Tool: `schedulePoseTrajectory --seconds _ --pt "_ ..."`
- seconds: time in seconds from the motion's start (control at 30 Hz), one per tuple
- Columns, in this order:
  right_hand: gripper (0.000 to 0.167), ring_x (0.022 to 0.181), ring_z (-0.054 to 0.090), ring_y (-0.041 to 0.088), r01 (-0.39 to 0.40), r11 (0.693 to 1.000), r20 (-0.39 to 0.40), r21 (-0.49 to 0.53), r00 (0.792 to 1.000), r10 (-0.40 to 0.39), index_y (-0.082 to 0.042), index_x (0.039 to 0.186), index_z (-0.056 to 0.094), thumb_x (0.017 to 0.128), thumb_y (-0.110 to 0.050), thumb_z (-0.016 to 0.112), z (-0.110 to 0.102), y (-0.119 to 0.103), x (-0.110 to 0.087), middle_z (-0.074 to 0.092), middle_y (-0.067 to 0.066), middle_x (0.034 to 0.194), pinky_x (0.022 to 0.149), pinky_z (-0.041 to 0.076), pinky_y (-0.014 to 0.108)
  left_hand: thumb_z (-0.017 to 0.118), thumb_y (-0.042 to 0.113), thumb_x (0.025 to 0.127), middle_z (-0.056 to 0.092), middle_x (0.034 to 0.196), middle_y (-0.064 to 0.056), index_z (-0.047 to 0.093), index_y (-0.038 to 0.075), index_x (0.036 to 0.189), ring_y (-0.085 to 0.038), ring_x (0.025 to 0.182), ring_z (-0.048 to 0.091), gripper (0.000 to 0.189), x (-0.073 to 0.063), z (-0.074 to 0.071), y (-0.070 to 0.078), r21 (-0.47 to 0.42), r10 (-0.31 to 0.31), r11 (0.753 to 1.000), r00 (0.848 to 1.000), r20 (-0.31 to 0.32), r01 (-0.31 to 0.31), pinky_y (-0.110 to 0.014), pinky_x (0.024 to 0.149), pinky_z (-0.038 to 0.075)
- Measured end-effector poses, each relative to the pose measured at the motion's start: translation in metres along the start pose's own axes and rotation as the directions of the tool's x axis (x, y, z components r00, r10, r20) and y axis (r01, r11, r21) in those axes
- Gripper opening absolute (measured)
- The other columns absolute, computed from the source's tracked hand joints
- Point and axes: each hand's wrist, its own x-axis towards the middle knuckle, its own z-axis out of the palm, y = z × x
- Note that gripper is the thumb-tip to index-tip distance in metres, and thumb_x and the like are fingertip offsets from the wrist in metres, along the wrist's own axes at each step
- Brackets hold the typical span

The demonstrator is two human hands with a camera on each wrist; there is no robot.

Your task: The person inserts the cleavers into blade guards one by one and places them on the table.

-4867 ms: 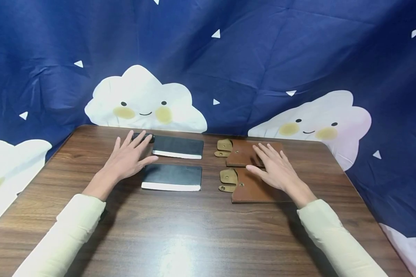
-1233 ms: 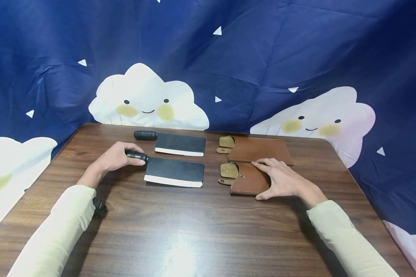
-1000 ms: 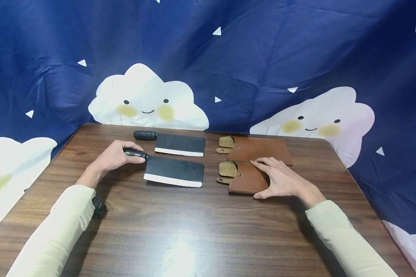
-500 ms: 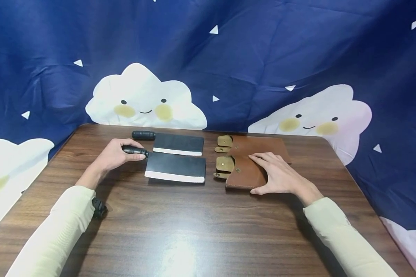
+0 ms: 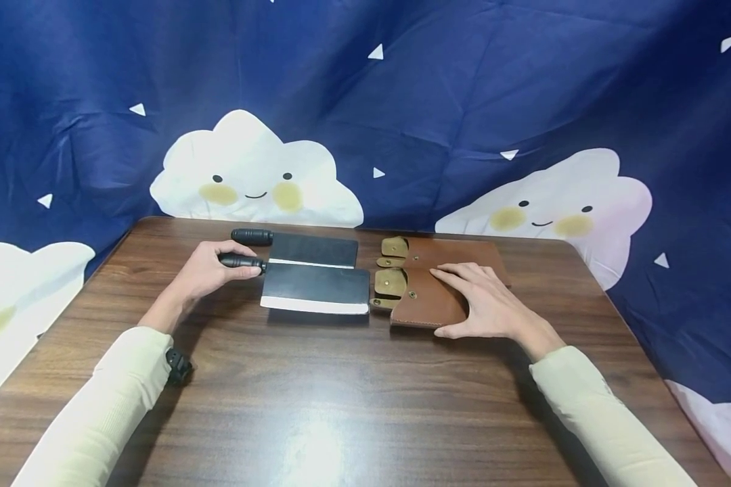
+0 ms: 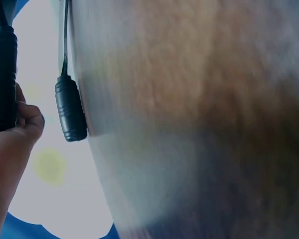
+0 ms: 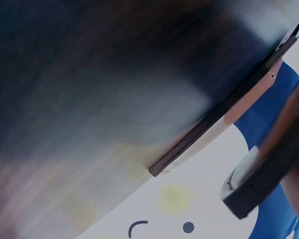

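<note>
My left hand [image 5: 204, 274] grips the black handle [image 5: 240, 260] of the nearer cleaver [image 5: 317, 284]. The dark blade with its bright edge points right, lifted over the table, and overlaps the farther cleaver [image 5: 319, 248] in the head view. My right hand [image 5: 493, 304] spans the nearer brown leather knife sheath [image 5: 429, 297], thumb on its near edge and fingers at its far edge. In the right wrist view this sheath [image 7: 269, 172] is raised off the table. The blade's end is right at the sheath's tan straps [image 5: 391, 283].
A second brown sheath [image 5: 484, 253] lies behind the held one, strap side left. The farther cleaver's handle [image 6: 71, 109] shows in the left wrist view. The wooden table [image 5: 341, 399] ends at a blue curtain [image 5: 414, 88] with white clouds.
Both hands lay spread over the things at first. Since then the left has grasped the cleaver, the right the sheath. Lately cleaver and sheath have risen, the cleaver moving right and the sheath left.
</note>
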Motion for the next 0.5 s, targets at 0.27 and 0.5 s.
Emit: schedulePoseTrajectory --seconds 0.27,0.5 --pt "0.110 0.134 0.042 0.032 0.010 1.000 -0.005 -0.003 1.000 -0.010 -0.011 0.152 0.046 0.069 -0.076 0.075 0.001 -0.002 0.004 0.048 0.011 0.149 0.100 0.032 0.055 0.087 0.033 0.082 0.071 0.106 -0.011 0.075 0.006 0.112 -0.019 0.090 0.062 0.042 0.000 0.005 0.008 -0.030 0.024 0.999 1.000 -0.003 -0.024 -0.025 0.075 0.049" --pt "0.108 0.134 0.042 0.033 0.010 1.000 0.002 -0.006 1.000 -0.010 -0.013 0.153 0.045 0.070 -0.077 0.074 0.001 -0.006 0.008 0.047 0.009 0.150 0.099 0.032 0.057 0.086 0.029 0.084 0.071 0.108 -0.013 0.075 0.005 0.114 -0.017 0.089 0.061 0.040 0.000 0.006 0.012 0.000 0.035 0.999 0.999 0.020 -0.035 -0.024 0.074 0.048"
